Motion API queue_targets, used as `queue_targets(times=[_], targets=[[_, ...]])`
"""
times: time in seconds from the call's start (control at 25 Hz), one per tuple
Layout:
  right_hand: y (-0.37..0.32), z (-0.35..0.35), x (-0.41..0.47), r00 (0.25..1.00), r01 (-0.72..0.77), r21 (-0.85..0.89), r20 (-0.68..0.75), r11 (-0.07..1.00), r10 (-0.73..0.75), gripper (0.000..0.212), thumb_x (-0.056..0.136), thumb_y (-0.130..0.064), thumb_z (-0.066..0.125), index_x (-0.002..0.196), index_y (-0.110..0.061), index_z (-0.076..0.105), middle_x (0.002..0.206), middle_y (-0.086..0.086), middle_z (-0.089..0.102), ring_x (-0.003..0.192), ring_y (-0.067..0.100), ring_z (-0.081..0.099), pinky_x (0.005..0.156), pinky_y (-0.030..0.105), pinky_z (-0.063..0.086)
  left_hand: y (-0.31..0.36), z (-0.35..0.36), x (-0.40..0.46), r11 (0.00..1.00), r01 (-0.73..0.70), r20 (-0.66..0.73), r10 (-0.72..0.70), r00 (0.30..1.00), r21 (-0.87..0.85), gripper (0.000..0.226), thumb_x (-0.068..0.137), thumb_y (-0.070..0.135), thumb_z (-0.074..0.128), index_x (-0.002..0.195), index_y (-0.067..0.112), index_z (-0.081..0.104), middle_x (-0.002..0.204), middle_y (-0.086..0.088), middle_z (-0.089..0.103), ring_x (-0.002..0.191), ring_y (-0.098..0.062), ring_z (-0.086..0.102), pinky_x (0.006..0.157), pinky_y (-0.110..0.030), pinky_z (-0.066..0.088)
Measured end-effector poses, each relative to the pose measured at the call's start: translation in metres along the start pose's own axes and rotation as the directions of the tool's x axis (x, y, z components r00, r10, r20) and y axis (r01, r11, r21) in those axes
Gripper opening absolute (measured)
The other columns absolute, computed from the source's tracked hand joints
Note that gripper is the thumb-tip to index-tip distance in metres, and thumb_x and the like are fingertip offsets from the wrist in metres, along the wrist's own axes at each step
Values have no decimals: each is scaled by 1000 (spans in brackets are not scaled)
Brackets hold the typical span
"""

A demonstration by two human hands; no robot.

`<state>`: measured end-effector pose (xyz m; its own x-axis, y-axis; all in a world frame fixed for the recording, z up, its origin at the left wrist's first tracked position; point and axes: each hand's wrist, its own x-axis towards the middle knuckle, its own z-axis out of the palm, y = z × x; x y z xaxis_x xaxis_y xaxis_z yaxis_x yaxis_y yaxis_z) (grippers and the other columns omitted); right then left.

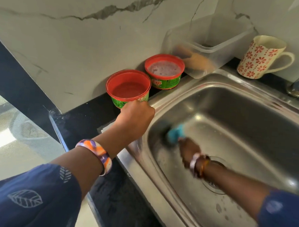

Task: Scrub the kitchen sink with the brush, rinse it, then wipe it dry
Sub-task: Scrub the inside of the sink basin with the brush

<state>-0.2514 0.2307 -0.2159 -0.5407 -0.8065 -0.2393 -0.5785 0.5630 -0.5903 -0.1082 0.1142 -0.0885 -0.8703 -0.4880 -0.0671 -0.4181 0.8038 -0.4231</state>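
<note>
Head view of a stainless-steel kitchen sink [252, 110] set in a black stone counter [84, 119]. The right hand [189, 150], motion-blurred, has its fingers curled around a blue-handled scrubbing brush [175, 133], whose head meets the basin's left wall. The left hand [136, 116] rests on the sink's left rim, fingers curled under; whether it holds anything cannot be told. Just beyond it stands a red-rimmed green plastic tub [128, 88], a second like tub [164, 70] behind. A clear plastic container [203, 51] and a red-flowered cream mug [262, 57] stand along the marble-patterned wall [80, 27].
</note>
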Motion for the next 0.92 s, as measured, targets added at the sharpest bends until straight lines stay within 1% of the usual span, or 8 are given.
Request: queue_targets(times=[0.16, 0.28, 0.36, 0.48, 0.6, 0.72, 0.84, 0.92], targets=[[18, -39, -12, 918, 214, -490, -195, 845, -346, 42, 100, -41, 32, 134, -18, 40, 119, 17, 60, 108, 34, 59, 85, 35, 46, 1, 1, 1, 1000, 11, 18, -11, 1000, 16, 27, 89, -2, 46, 111, 5, 61, 109, -12, 65, 99, -32, 64, 69, -33, 48], [38, -61, 35, 952, -98, -510, -297, 854, -68, 40, 99, -32, 37, 133, -12, 44, 131, 19, 54, 119, 34, 53, 97, 36, 42, 3, 1, 1, 999, 41, 39, -42, 998, 24, 27, 88, -3, 47, 109, 4, 61, 106, -14, 65, 99, -34, 64, 67, -35, 47], [38, -46, 45, 968, -171, -196, -217, 965, 128, 44, 99, -21, 40, 141, -9, 38, 139, 20, 47, 127, 33, 47, 103, 31, 36, 5, 2, 2, 999, 46, 49, -47, 998, 23, 26, 88, -3, 47, 108, 3, 62, 105, -13, 65, 97, -33, 64, 67, -34, 47], [1, 5, -8, 984, 150, -95, 115, 984, -139, 65, 94, -12, 46, 149, -13, 12, 137, 23, 47, 125, 32, 50, 99, 28, 38, 4, 5, 3, 998, 57, 45, -57, 997, 12, 26, 88, -2, 47, 108, 4, 63, 104, -12, 66, 97, -33, 65, 66, -34, 46], [10, 1, -19, 911, 378, -448, 24, 810, -412, 60, 92, -16, 44, 146, -30, 22, 130, 16, 53, 115, 33, 56, 90, 33, 44, 4, 7, 4, 998, 64, 39, -64, 997, 4, 26, 88, -1, 47, 108, 5, 63, 105, -12, 66, 98, -33, 64, 68, -35, 49], [48, -33, 22, 1000, 8, -559, -14, 829, -19, 51, 93, -25, 43, 143, -31, 34, 135, 14, 51, 119, 31, 53, 94, 34, 43, 5, 8, 4, 997, 74, 44, -75, 996, 10, 27, 88, -2, 48, 109, 6, 63, 105, -11, 66, 97, -32, 64, 69, -35, 49], [67, -33, 31, 962, -254, -110, -130, 961, 240, 41, 89, -25, 49, 125, -6, 54, 109, 22, 64, 95, 34, 65, 72, 31, 48, 5, 9, 4, 997, 81, 50, -81, 995, 13, 26, 88, 0, 49, 109, 7, 63, 105, -11, 66, 98, -32, 64, 69, -34, 48], [31, -13, 1, 953, -303, 311, 88, 901, 290, 23, 91, -20, 49, 106, -5, 57, 72, 16, 59, 47, 22, 57, 42, 20, 37, 5, 8, 3, 996, 91, 46, -91, 995, 5, 26, 88, 0, 49, 109, 7, 63, 105, -10, 66, 99, -31, 64, 70, -35, 50]])
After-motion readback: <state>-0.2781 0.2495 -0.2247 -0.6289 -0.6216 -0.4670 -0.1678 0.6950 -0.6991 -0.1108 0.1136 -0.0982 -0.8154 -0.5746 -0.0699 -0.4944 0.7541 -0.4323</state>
